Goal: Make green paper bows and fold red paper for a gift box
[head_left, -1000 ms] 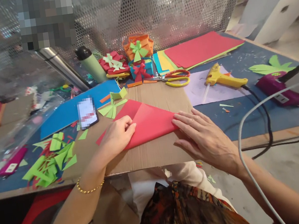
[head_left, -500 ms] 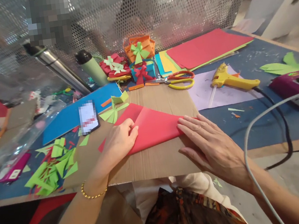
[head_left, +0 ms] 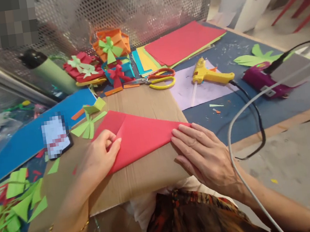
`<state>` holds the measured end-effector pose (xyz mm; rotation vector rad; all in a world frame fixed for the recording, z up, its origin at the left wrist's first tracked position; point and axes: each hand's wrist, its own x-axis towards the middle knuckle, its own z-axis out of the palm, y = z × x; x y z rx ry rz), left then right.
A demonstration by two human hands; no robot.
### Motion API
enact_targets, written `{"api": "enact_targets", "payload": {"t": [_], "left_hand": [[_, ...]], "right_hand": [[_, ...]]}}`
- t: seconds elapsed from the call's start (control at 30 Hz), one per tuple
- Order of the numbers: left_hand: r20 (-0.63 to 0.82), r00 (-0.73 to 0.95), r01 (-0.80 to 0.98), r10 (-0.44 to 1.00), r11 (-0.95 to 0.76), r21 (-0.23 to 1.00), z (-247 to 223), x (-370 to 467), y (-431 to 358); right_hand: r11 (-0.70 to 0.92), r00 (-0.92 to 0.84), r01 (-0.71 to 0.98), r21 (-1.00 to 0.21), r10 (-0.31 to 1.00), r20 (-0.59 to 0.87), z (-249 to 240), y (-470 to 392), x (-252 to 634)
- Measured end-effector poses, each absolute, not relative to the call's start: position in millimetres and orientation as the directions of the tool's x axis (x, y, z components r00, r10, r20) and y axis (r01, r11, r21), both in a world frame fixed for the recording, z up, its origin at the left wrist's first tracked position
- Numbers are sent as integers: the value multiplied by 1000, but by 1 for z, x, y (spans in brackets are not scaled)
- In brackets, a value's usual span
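A folded sheet of red paper (head_left: 143, 134) lies on a piece of brown cardboard (head_left: 153, 169) in front of me. It has a wide fold, with a darker layer showing at its upper left. On the paper's left part rests my left hand (head_left: 100, 153), its fingers curled and the thumb against the index finger, gripping the paper's folded edge. My right hand (head_left: 202, 149) lies flat over the pointed right corner, fingers stretched out side by side. The corner itself is hidden beneath those fingers.
Scissors (head_left: 163, 84) and paper gift boxes with bows (head_left: 118, 75) stand behind the cardboard. A yellow glue gun (head_left: 214, 76) rests on lilac paper at right, and a white cable (head_left: 233, 147) crosses near my right wrist. Green scraps (head_left: 20, 198) and a phone (head_left: 56, 136) are at left.
The view has swung to the right, so everything appears shifted left. Both hands keep about the same places on the red paper.
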<state>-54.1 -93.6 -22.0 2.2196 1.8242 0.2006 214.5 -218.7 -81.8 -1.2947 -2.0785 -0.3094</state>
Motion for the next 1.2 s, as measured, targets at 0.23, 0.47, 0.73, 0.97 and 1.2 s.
{"api": "enact_targets", "payload": {"t": [0.23, 0.47, 0.73, 0.97, 1.2], "left_hand": [[-30, 194, 936, 980, -176, 305, -18, -52, -94], [-59, 145, 955, 988, -124, 268, -18, -50, -92], [-98, 105, 951, 990, -71, 300, -11, -41, -93], [-88, 152, 934, 984, -114, 337, -12, -44, -92], [-84, 200, 917, 976, -157, 366, -15, -47, -92]], "right_hand": [[476, -275, 872, -116, 670, 689, -83, -220, 213], [425, -182, 893, -149, 643, 744, -87, -224, 210], [425, -162, 891, -161, 629, 760, -87, -225, 209], [430, -152, 883, -189, 642, 752, -84, -225, 209], [380, -197, 916, -132, 709, 677, -83, -226, 210]]}}
